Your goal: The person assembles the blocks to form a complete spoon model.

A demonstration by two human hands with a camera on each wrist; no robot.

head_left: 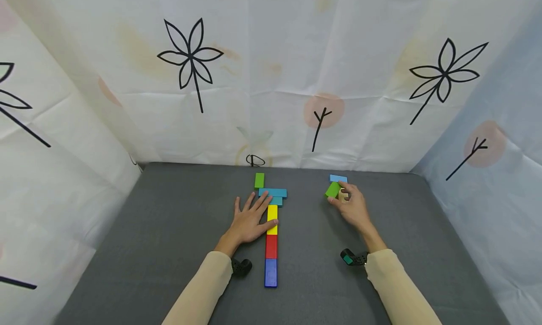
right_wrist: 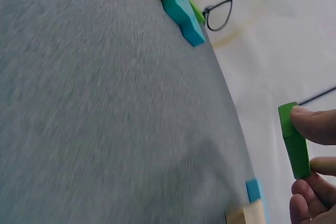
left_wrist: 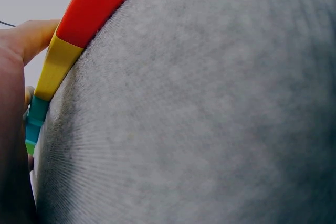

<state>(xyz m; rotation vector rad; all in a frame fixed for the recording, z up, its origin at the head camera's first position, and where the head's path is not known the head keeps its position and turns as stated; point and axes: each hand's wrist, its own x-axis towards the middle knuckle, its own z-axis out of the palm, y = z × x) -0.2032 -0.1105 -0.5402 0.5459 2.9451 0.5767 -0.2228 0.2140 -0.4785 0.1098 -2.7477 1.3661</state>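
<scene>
Clearly, the right hand [head_left: 354, 210] has its thumb and fingertips closed in a pinch on a green block [head_left: 332, 190], held at the far right part of the grey tabletop [head_left: 169, 249]. Close by lie a light-blue block [head_left: 338, 178] and a wooden block [right_wrist: 255, 213], the latter partly hidden by that hand in the head view; whether the held piece touches either is hard to tell. Well to the left, the left hand [head_left: 250, 224] lies with fingers straight and spread, gripping nothing, its thumb across the yellow block [head_left: 272, 217] and its fingers reaching over the teal pieces, so it covers part of the row. That row runs away from the person: blue block [head_left: 271, 272], red block [head_left: 271, 246], yellow, shorter teal block [head_left: 277, 201], then longer teal block [head_left: 273, 192] set crosswise. Another green block [head_left: 259, 180] stands lengthwise beyond the crosswise piece's left end. Dark wrist devices [head_left: 353, 257] sit by both cream sleeves [head_left: 398, 278]. Behind everything hangs a pale cloth [head_left: 271, 80] (printed with black-outlined flowers), bordering the tabletop's far edge.
</scene>
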